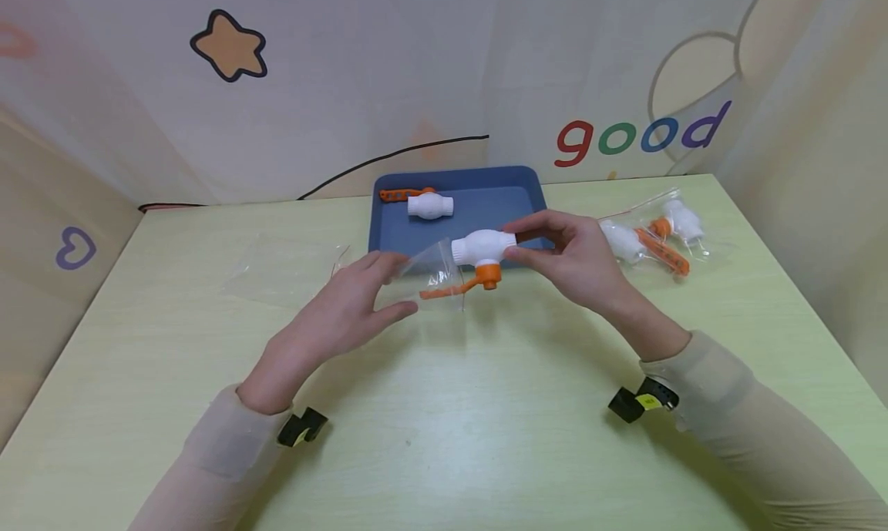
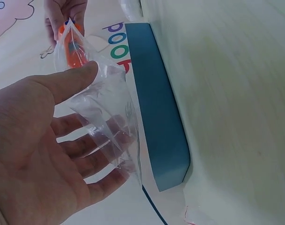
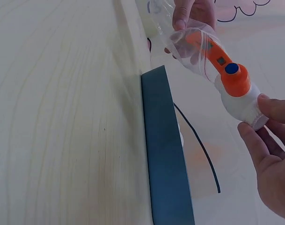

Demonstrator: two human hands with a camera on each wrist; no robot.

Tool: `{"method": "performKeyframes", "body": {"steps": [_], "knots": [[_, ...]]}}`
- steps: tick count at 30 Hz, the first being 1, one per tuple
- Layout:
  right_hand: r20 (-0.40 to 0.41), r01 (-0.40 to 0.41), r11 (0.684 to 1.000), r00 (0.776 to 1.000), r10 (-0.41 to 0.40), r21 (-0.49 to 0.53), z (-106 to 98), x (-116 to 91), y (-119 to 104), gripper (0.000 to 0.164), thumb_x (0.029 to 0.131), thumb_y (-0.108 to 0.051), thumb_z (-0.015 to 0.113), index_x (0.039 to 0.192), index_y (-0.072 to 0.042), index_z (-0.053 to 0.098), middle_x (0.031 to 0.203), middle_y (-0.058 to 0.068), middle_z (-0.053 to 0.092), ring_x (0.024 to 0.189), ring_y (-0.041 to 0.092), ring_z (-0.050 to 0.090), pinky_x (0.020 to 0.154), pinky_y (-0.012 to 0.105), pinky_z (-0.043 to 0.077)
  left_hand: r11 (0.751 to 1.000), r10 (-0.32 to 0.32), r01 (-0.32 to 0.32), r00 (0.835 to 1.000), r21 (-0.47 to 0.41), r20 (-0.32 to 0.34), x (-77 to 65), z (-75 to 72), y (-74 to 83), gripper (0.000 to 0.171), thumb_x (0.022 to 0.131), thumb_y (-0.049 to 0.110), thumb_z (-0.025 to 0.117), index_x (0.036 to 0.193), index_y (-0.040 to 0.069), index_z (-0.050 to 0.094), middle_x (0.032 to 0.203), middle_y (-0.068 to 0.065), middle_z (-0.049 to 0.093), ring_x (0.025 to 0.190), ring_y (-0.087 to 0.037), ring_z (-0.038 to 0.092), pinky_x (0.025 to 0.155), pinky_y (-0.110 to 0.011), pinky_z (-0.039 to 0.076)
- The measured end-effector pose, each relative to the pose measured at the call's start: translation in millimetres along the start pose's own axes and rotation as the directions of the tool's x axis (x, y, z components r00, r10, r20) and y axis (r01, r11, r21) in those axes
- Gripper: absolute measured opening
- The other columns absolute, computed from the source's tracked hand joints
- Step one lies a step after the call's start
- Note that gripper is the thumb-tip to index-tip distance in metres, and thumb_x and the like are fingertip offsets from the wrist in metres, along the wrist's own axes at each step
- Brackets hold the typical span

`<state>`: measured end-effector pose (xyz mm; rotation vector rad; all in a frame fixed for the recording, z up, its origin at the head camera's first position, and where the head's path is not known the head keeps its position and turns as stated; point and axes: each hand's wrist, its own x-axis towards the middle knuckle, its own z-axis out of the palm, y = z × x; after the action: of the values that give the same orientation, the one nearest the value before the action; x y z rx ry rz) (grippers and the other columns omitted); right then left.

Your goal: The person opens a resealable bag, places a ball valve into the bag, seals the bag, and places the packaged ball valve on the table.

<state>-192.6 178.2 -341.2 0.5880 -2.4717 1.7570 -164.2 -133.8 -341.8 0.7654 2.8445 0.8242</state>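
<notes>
My right hand (image 1: 579,261) pinches one ribbed white end of a ball valve (image 1: 484,247) between thumb and fingers. The valve has a white plastic body and an orange lever handle (image 3: 217,56). That handle still reaches into the mouth of a clear plastic bag (image 2: 107,98), while the white body is outside it. With thumb on one side and fingers on the other, my left hand (image 1: 340,307) holds the bag. Both hands are raised over the table, in front of the blue tray (image 1: 496,196).
Inside the tray lies another white valve (image 1: 430,206) with an orange handle. Several bagged valve parts (image 1: 662,238) are on the table at the right. A flat clear bag (image 1: 284,269) lies at the left. Behind the table hangs a printed curtain (image 1: 388,61).
</notes>
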Motion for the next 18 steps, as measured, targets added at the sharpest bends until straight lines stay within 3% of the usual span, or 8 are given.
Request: {"method": "performKeyframes", "body": {"steps": [11,18], "knots": [[-0.004,-0.024,0.995,1.000,0.024,-0.092,0.7,-1.7,-1.7,0.028,0.091,-0.012,0.080,0.117,-0.003,0.074,0.111,0.008,0.072,0.099,0.020,0.066,0.075,0.023,0.056,0.998,0.056,-0.056,0.996,-0.002,-0.070,-1.5,0.1,0.3,0.051,0.096,0.021,0.076,0.139,0.002,0.057,0.134,-0.013,0.060,0.113,-0.029,0.063,0.092,-0.045,0.053],[-0.016,-0.038,0.994,0.999,0.037,-0.098,3.2,-2.3,-3.4,0.027,0.092,-0.015,0.080,0.116,-0.004,0.075,0.111,0.007,0.072,0.099,0.020,0.066,0.075,0.023,0.055,0.999,0.037,-0.037,0.997,-0.006,-0.067,-1.0,1.5,3.1,0.054,0.095,0.023,0.077,0.139,0.002,0.056,0.134,-0.013,0.060,0.113,-0.029,0.063,0.091,-0.044,0.055]]}}
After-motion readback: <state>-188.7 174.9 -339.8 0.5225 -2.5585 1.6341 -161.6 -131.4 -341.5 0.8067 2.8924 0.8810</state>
